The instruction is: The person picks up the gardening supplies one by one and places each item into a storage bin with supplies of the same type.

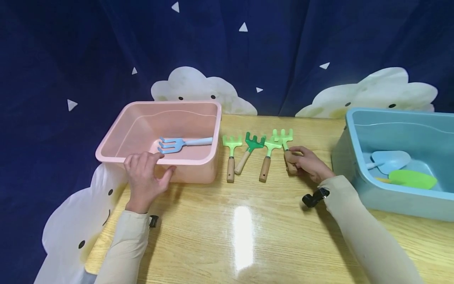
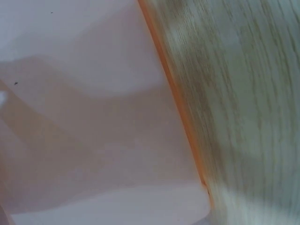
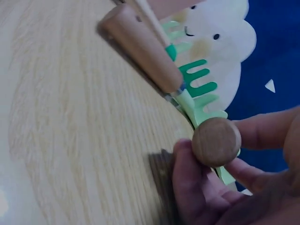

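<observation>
My left hand (image 1: 143, 179) grips the front rim of a pink bin (image 1: 188, 162), fingers over the edge and thumb outside. Inside that bin lies a blue hand fork (image 1: 173, 145). The left wrist view shows only the bin's pale wall (image 2: 93, 136) beside the wood table. With thumb and fingers, my right hand (image 1: 312, 165) pinches the wooden handle of the rightmost light green hand rake (image 1: 283, 136); its round handle end (image 3: 216, 141) faces the right wrist camera. Just left of it are another light green rake (image 1: 266, 167), a dark green rake (image 1: 253, 144) and a third light green one (image 1: 231, 157).
A blue bin (image 1: 349, 130) stands at the right, holding a light blue trowel (image 1: 395, 159) and a bright green trowel (image 1: 413, 179). Behind the table (image 1: 213, 236) hangs a dark blue curtain (image 1: 276, 47) with white clouds.
</observation>
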`<act>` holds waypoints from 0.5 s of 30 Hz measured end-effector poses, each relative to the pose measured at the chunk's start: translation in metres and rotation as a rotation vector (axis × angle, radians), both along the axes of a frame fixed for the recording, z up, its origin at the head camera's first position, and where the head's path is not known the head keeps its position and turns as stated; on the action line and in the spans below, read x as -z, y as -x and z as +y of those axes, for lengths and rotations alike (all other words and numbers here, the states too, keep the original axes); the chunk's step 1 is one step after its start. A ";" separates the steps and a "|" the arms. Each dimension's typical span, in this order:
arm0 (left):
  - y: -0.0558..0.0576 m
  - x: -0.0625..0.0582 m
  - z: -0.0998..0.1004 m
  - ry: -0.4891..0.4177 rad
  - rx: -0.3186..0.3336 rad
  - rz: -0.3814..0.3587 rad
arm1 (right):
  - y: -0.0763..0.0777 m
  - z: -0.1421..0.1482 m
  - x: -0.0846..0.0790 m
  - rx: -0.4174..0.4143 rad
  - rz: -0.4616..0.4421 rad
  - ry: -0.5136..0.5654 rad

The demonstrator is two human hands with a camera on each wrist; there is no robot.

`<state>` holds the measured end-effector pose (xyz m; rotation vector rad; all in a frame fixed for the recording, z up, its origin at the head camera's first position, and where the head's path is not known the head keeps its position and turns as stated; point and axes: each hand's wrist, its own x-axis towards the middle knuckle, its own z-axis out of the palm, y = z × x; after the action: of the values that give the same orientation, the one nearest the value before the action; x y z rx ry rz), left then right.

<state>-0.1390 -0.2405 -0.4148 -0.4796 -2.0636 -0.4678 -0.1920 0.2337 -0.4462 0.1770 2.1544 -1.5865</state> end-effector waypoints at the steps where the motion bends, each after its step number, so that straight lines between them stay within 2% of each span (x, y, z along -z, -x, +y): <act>1: 0.000 0.000 0.000 -0.003 0.000 0.000 | 0.000 0.001 0.000 -0.007 -0.009 0.044; 4: -0.001 0.000 -0.001 -0.004 -0.001 -0.003 | -0.001 0.004 0.001 -0.037 -0.021 0.136; 10: -0.002 0.000 0.000 -0.003 -0.003 0.001 | -0.002 0.008 0.001 -0.109 0.025 0.156; 15: -0.001 0.000 -0.001 -0.002 0.000 -0.001 | -0.003 0.008 0.004 -0.109 0.014 0.189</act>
<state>-0.1377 -0.2411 -0.4149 -0.4778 -2.0640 -0.4704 -0.1892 0.2419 -0.4499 -0.0115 1.9741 -1.7197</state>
